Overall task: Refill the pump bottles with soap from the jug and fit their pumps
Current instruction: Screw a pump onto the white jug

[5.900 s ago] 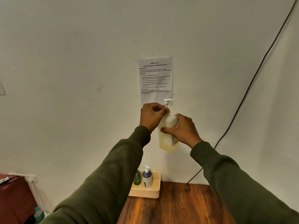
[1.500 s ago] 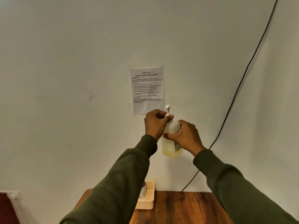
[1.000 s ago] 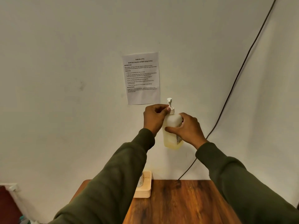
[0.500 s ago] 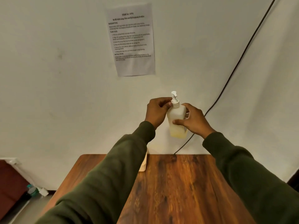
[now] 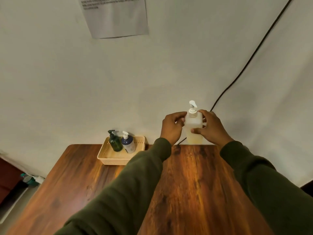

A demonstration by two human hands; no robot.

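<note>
I hold a translucent white pump bottle [image 5: 193, 126] with yellowish soap in it, upright in the air over the table's far edge. Its white pump [image 5: 192, 107] sits on the neck. My right hand [image 5: 210, 128] grips the bottle's body from the right. My left hand [image 5: 171, 127] is at the bottle's upper left, fingertips by its shoulder. A cream basket [image 5: 108, 159] at the back of the table holds a dark green pump bottle [image 5: 115, 141] and a dark blue pump bottle [image 5: 128, 143], both with pumps on. No jug is in view.
The wooden table [image 5: 186, 192] stands against a white wall. A black cable [image 5: 245, 65] runs down the wall to the table's back edge. A printed sheet [image 5: 116, 16] is taped to the wall. A small bottle [image 5: 28, 179] lies on the floor at the left.
My view has tipped down, bringing the table and basket into sight. Both hands lowered the bottle toward the table. My left hand's fingers slid from the pump collar to the bottle's shoulder.
</note>
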